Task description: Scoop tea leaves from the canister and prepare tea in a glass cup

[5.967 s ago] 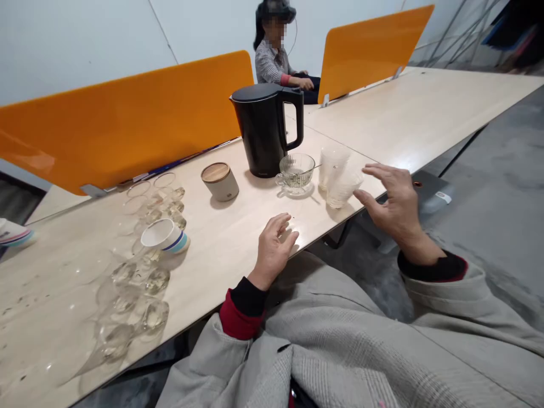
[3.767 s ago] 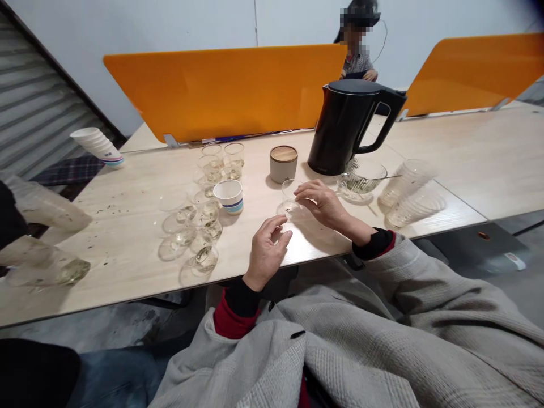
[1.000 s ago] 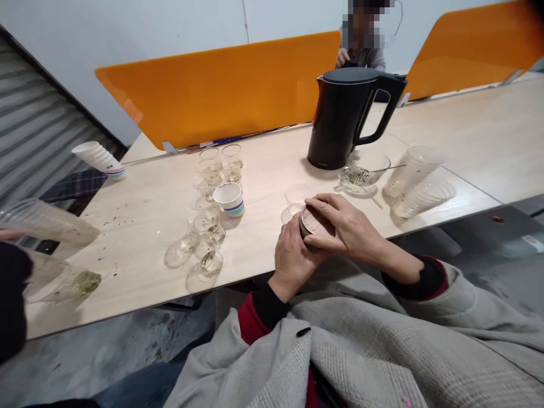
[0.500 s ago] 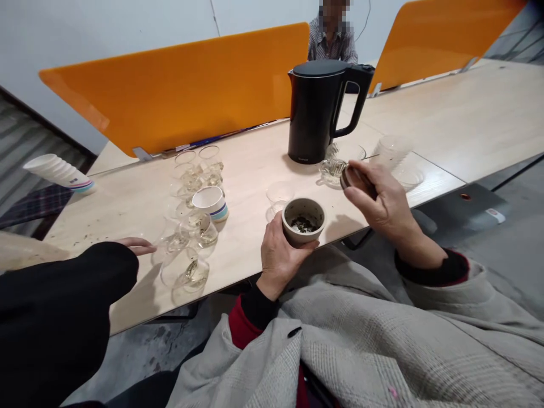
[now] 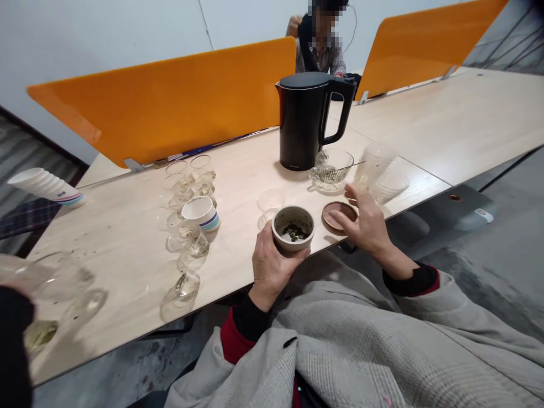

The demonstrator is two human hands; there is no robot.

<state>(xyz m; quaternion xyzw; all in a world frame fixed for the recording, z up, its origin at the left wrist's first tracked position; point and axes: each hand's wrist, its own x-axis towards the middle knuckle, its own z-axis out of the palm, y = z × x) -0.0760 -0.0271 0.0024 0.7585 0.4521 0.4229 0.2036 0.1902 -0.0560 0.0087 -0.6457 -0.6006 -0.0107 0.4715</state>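
My left hand [image 5: 272, 263] is wrapped round a pale ceramic cup [image 5: 293, 245] at the table's near edge. Wet, dark tea leaves [image 5: 294, 231] lie on its bottom. A round brown lid [image 5: 332, 217] rests on the table to the cup's right. My right hand [image 5: 369, 224] hovers over the lid's right side, fingers apart and holding nothing; whether a fingertip still touches it I cannot tell. Just behind the cup stands a clear plastic cup [image 5: 270, 201]. Beyond the lid is a ribbed glass bowl [image 5: 335, 175] with a thin dark stick across its rim.
A black electric kettle [image 5: 301, 124] stands behind. Left are several clear cups of pale liquid [image 5: 187, 283] and a striped paper cup [image 5: 199, 211]. Stacked clear cups [image 5: 376, 164] are right. A co-worker's dark sleeve [image 5: 15, 340] enters left; another person [image 5: 323, 54] sits behind orange dividers [image 5: 170, 96].
My right hand has put the brown lid down on the table and let go. The co-worker's arm has drawn back left, and clear cups now show blurred beside it.
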